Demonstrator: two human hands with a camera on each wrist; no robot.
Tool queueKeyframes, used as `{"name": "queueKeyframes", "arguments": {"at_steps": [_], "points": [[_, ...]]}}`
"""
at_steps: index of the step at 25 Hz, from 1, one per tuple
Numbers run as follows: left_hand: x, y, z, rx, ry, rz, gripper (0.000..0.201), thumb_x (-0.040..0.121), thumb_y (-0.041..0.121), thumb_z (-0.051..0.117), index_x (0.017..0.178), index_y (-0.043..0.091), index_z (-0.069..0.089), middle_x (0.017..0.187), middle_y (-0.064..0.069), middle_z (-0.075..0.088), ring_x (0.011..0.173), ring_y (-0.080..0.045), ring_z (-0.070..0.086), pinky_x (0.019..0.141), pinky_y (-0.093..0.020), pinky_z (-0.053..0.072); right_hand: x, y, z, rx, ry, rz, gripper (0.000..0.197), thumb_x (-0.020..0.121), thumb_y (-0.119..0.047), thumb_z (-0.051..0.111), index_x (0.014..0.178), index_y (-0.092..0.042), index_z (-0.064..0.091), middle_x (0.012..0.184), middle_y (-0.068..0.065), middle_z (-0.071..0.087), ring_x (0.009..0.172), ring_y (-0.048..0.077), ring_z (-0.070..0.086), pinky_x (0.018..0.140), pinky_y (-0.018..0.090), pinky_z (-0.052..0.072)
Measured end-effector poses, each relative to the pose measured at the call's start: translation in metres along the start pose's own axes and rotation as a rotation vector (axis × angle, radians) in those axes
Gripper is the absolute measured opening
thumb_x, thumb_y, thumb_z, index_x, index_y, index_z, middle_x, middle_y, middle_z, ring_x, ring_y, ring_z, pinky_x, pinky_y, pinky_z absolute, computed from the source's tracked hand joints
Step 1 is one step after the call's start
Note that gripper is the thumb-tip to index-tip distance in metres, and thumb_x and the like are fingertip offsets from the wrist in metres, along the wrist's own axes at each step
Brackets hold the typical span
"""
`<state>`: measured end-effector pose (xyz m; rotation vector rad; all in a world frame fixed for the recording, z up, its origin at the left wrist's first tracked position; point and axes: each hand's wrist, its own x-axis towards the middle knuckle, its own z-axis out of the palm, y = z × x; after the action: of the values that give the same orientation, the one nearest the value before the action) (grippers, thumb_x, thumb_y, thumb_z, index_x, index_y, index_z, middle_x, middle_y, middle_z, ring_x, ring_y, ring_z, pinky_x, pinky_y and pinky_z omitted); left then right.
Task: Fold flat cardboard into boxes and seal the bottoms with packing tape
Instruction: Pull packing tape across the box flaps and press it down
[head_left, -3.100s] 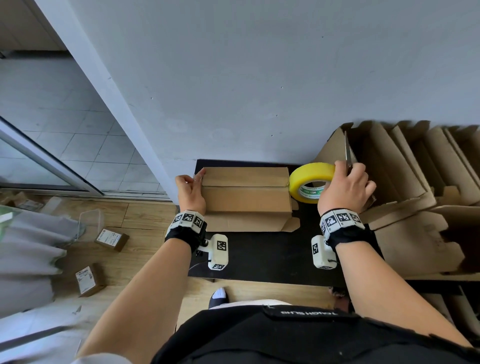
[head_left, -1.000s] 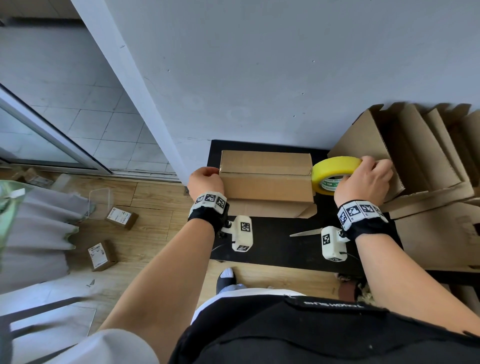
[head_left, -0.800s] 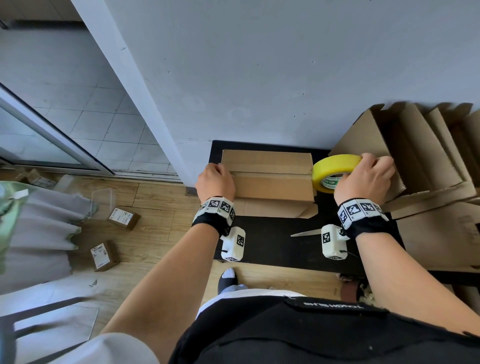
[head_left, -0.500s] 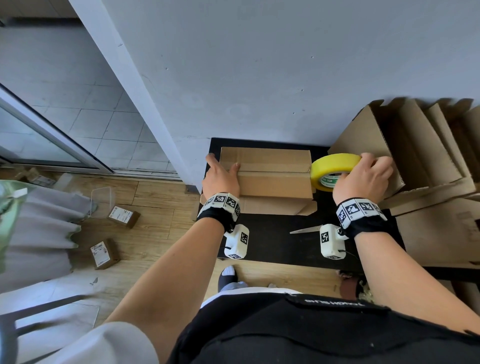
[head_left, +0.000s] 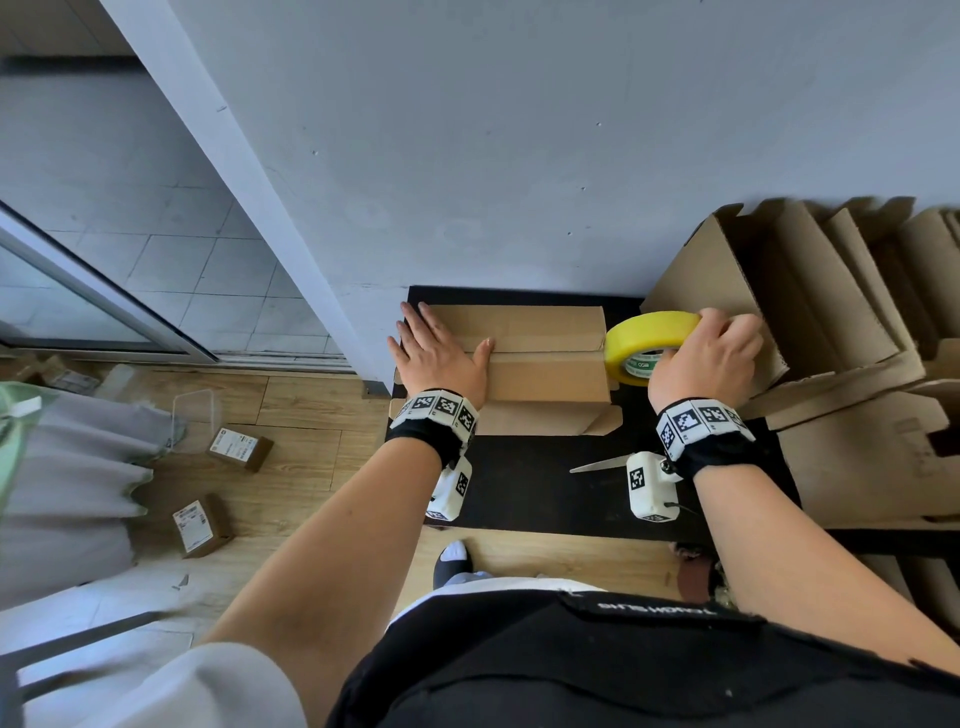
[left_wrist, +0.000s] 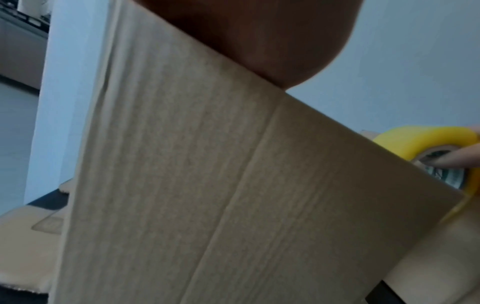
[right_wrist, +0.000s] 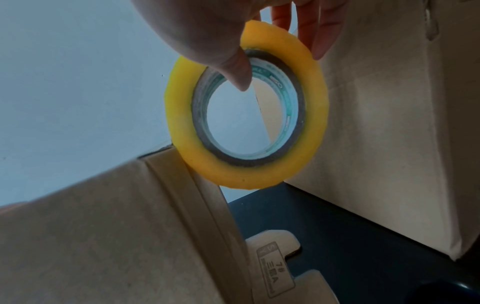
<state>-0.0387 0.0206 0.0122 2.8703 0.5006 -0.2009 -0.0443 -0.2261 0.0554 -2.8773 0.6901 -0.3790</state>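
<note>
Nearest on the black worktop lie scissors, in front of the cardboard box. The left hand presses flat on the box's left end, fingers straight and spread. At the box's right end the right hand pinches the yellow packing tape roll, thumb inside its core.

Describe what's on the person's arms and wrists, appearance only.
Both forearms are bare. The left hand and right hand are ungloved. Each wrist has a black wristband topped by a ring of white blocks printed with black square fiducial markers. A white camera module, also marker-tagged, hangs under each wrist; a thin dark cable leaves the right one. A white short sleeve shows on the left arm.
</note>
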Motion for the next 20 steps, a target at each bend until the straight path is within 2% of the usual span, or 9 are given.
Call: {"name": "queueKeyframes", "arguments": {"at_steps": [3,6,9,11,13,15,17,18,20], "points": [[0.003,0.004,0.001,0.075,0.009,0.077,0.078,0.099,0.059,0.018,0.152,0.016,-0.02,0.162,-0.015,-0.012,0.15,-0.034,-0.008,0.118,-0.055,-0.005,0.0,0.0,0.0,-0.005,-0.004,-0.003,0.053,0.076,-0.016,0.075,0.121,-0.009,0.048,0.121,0.018,0.042,0.106,0.036,0.045,0.081,0.044,0.049],[0.004,0.01,0.002,0.029,0.002,0.136,0.071,0.101,0.048,0.02,0.156,0.014,-0.007,0.162,-0.016,-0.011,0.15,-0.03,-0.012,0.12,-0.053,-0.006,0.001,0.001,-0.001,-0.006,-0.015,0.001,0.054,0.076,-0.017,0.075,0.122,-0.009,0.048,0.121,0.017,0.041,0.106,0.035,0.044,0.082,0.043,0.049],[0.002,0.016,0.002,0.024,0.006,0.084,0.084,0.095,0.064,0.017,0.156,0.011,-0.005,0.162,-0.019,-0.01,0.15,-0.031,-0.013,0.119,-0.052,-0.01,0.002,0.001,0.0,0.0,-0.016,0.005,0.053,0.077,-0.016,0.074,0.122,-0.008,0.048,0.12,0.017,0.041,0.106,0.035,0.045,0.082,0.043,0.049],[0.0,0.02,0.005,0.074,0.007,0.093,0.085,0.094,0.067,0.016,0.155,0.014,-0.009,0.161,-0.02,-0.011,0.149,-0.032,-0.014,0.118,-0.053,-0.011,0.001,0.001,0.001,-0.001,-0.018,0.001,0.052,0.077,-0.016,0.074,0.122,-0.008,0.048,0.119,0.017,0.042,0.105,0.035,0.045,0.082,0.043,0.049],[-0.001,0.024,0.006,0.133,0.002,0.178,0.074,0.098,0.058,0.014,0.154,0.018,-0.013,0.161,-0.019,-0.015,0.149,-0.032,-0.017,0.118,-0.055,-0.011,0.001,0.002,0.002,-0.003,-0.018,0.002,0.053,0.076,-0.016,0.075,0.121,-0.009,0.049,0.118,0.016,0.042,0.103,0.034,0.046,0.082,0.043,0.048],[0.0,0.031,0.004,0.088,-0.029,0.254,0.067,0.102,0.045,0.018,0.155,0.017,-0.011,0.162,-0.015,-0.015,0.149,-0.029,-0.017,0.119,-0.053,-0.011,0.001,0.004,0.002,-0.003,-0.018,0.0,0.053,0.075,-0.017,0.076,0.121,-0.009,0.049,0.118,0.016,0.042,0.103,0.034,0.047,0.083,0.043,0.047],[0.001,0.041,0.001,-0.022,-0.058,0.229,0.068,0.1,0.039,0.024,0.156,0.012,-0.005,0.162,-0.015,-0.013,0.149,-0.029,-0.016,0.119,-0.052,-0.01,0.001,0.004,0.002,-0.008,-0.025,-0.016,0.053,0.075,-0.018,0.076,0.12,-0.009,0.048,0.118,0.016,0.043,0.103,0.034,0.047,0.084,0.043,0.047],[0.0,0.047,0.0,-0.06,-0.072,0.192,0.072,0.1,0.045,0.024,0.156,0.01,-0.004,0.162,-0.016,-0.014,0.149,-0.03,-0.017,0.119,-0.054,-0.012,0.002,0.004,0.002,-0.009,-0.029,-0.02,0.053,0.075,-0.018,0.076,0.12,-0.009,0.048,0.119,0.016,0.043,0.103,0.034,0.047,0.084,0.043,0.047],[-0.003,0.057,0.002,-0.042,-0.096,0.127,0.091,0.093,0.07,0.019,0.154,0.009,-0.008,0.16,-0.019,-0.016,0.148,-0.033,-0.02,0.114,-0.056,-0.018,0.002,0.005,0.003,0.0,-0.03,-0.023,0.052,0.076,-0.017,0.075,0.12,-0.009,0.048,0.119,0.016,0.043,0.103,0.034,0.047,0.084,0.043,0.047]]}}
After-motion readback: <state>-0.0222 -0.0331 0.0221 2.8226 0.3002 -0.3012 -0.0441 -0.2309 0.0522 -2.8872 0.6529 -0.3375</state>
